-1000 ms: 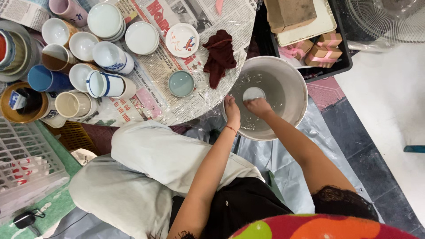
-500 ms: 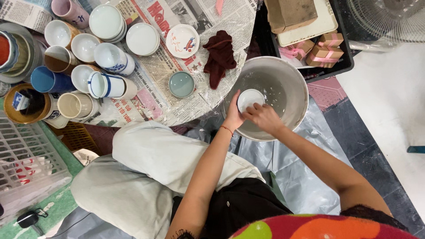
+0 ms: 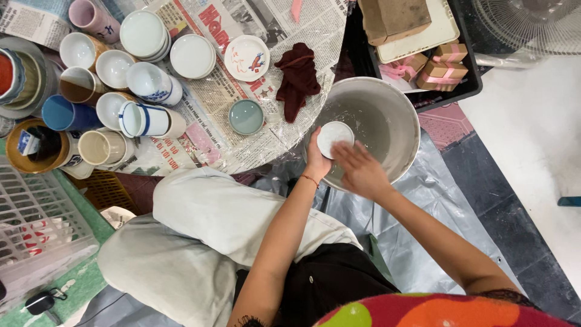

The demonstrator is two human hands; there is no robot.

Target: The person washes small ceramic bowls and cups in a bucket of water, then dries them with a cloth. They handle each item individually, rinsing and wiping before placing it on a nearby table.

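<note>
White and round, a small dish [image 3: 334, 137] sits over the big grey basin [image 3: 396, 124], at its 9 o'clock rim. Left hand [image 3: 317, 160] grips the dish's edge with curled fingers; right hand [image 3: 361, 171] lies flat, fingers spread, touching it at 5 o'clock.

Even, bright indoor light is falling from overhead, leaving only soft, short shadows under the cups and inside the grey basin [image 3: 387, 121]. Glare is gleaming off the clear plastic sheet [image 3: 242, 130] over the newspapers and off the white floor at the far right. The right hand [image 3: 362, 172] is smearing slightly with motion blur. Edges are bending with wide-angle distortion.
</note>
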